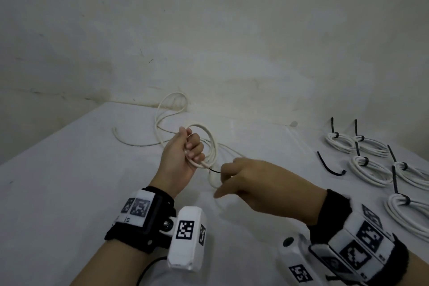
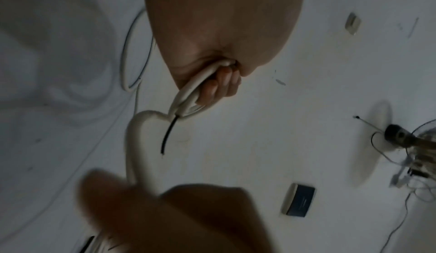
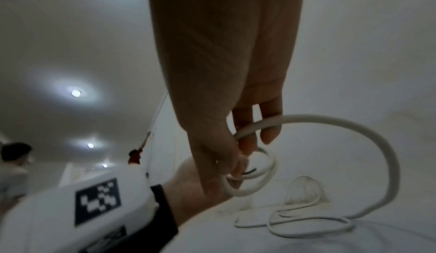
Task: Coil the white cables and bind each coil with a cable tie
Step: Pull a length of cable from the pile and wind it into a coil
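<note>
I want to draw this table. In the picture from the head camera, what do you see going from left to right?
Loose white cable lying on the table → left hand gripping the started coil → right hand → loose black cable tie → finished, tied coils.

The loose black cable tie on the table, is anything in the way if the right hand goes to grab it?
Nothing visible blocks it. The loose black cable tie lies alone on the bare table, right of the right hand, with open cloth between them. The tied coils sit farther right. The right hand holds the white cable.
</note>
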`<action>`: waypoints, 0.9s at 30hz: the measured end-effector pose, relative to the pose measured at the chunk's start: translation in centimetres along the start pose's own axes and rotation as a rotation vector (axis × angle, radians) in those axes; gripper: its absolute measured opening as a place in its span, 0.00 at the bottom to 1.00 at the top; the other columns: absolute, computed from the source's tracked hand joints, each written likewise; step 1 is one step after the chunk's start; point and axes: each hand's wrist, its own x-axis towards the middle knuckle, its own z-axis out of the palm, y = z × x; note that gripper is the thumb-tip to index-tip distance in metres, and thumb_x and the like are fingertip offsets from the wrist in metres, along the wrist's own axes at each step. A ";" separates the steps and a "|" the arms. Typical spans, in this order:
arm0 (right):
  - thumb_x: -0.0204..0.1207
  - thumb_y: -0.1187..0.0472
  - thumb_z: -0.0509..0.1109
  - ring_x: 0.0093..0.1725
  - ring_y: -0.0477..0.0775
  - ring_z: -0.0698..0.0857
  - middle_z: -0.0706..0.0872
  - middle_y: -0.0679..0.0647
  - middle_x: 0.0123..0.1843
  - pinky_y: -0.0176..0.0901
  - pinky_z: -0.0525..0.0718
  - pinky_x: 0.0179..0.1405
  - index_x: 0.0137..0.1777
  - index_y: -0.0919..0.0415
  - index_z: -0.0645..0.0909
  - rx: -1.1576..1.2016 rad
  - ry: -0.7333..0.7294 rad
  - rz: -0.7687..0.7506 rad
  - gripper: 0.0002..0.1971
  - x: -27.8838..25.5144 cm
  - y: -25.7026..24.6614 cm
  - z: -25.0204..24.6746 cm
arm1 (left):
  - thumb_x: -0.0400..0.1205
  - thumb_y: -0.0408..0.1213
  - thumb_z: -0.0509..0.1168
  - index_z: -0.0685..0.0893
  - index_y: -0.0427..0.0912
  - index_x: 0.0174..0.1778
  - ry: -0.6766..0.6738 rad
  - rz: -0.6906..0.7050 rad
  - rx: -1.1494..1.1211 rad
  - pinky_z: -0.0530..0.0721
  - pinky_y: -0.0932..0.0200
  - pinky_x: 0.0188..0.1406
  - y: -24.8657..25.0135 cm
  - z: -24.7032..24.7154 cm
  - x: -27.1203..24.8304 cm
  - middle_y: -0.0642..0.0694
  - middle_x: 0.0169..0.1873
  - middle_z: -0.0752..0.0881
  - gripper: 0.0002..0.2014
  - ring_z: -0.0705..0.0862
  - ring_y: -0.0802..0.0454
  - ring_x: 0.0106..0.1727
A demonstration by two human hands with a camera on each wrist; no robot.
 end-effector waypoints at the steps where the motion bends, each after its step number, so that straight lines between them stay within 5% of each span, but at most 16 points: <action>1: 0.77 0.69 0.64 0.46 0.52 0.83 0.86 0.48 0.49 0.46 0.82 0.39 0.57 0.53 0.89 0.035 0.057 -0.021 0.16 0.3 -0.2 -0.2 | 0.89 0.44 0.45 0.70 0.43 0.37 -0.021 -0.015 0.029 0.65 0.68 0.15 -0.2 0.2 -0.2 0.52 0.19 0.66 0.17 0.63 0.60 0.16; 4: 0.77 0.67 0.67 0.44 0.46 0.85 0.89 0.48 0.47 0.41 0.83 0.43 0.56 0.55 0.86 0.211 0.178 0.023 0.11 1.3 -0.3 -1.0 | 0.88 0.44 0.47 0.72 0.42 0.39 -0.102 -0.047 0.215 0.67 0.65 0.20 -0.8 1.2 -1.3 0.49 0.24 0.69 0.16 0.68 0.57 0.22; 7: 0.75 0.66 0.71 0.36 0.43 0.83 0.87 0.46 0.42 0.38 0.81 0.35 0.52 0.55 0.79 0.335 0.316 0.162 0.09 2.0 0.2 -1.6 | 0.87 0.43 0.52 0.79 0.43 0.35 -0.210 -0.059 0.451 0.72 0.63 0.25 -1.4 2.1 -2.6 0.45 0.27 0.73 0.17 0.72 0.54 0.27; 10: 0.70 0.65 0.78 0.33 0.41 0.78 0.82 0.46 0.35 0.29 0.74 0.33 0.40 0.59 0.81 0.321 0.502 0.211 0.08 2.2 1.2 -1.7 | 0.85 0.46 0.52 0.74 0.43 0.28 -0.287 -0.174 0.354 0.66 0.67 0.16 -1.3 2.6 -3.1 0.50 0.19 0.67 0.21 0.64 0.58 0.17; 13: 0.66 0.54 0.81 0.31 0.45 0.73 0.76 0.46 0.32 0.32 0.71 0.29 0.36 0.59 0.78 0.230 0.607 0.258 0.15 2.0 2.3 -1.2 | 0.83 0.51 0.49 0.70 0.41 0.29 -0.299 -0.207 0.236 0.59 0.70 0.11 -1.3 2.7 -3.0 0.51 0.16 0.63 0.21 0.59 0.62 0.13; 16: 0.66 0.44 0.78 0.28 0.47 0.68 0.68 0.42 0.31 0.44 0.72 0.24 0.38 0.59 0.75 0.112 0.625 0.300 0.20 2.0 2.6 -0.4 | 0.84 0.55 0.46 0.73 0.43 0.25 -0.255 -0.244 0.257 0.54 0.71 0.10 -1.7 2.4 -2.7 0.52 0.15 0.62 0.27 0.57 0.63 0.12; 22: 0.62 0.46 0.82 0.25 0.45 0.65 0.65 0.42 0.26 0.46 0.68 0.24 0.31 0.63 0.75 0.152 0.646 0.354 0.23 2.6 3.3 0.0 | 0.75 0.62 0.51 0.74 0.44 0.28 -0.250 -0.227 0.423 0.52 0.69 0.12 -1.5 2.5 -2.8 0.54 0.16 0.59 0.24 0.56 0.63 0.14; 27: 0.62 0.46 0.82 0.23 0.45 0.67 0.68 0.44 0.21 0.35 0.66 0.24 0.27 0.62 0.74 0.254 0.570 0.463 0.23 3.0 3.8 0.0 | 0.67 0.71 0.55 0.68 0.43 0.33 -0.310 -0.211 0.425 0.54 0.71 0.12 -1.7 2.1 -2.8 0.55 0.18 0.59 0.30 0.55 0.63 0.16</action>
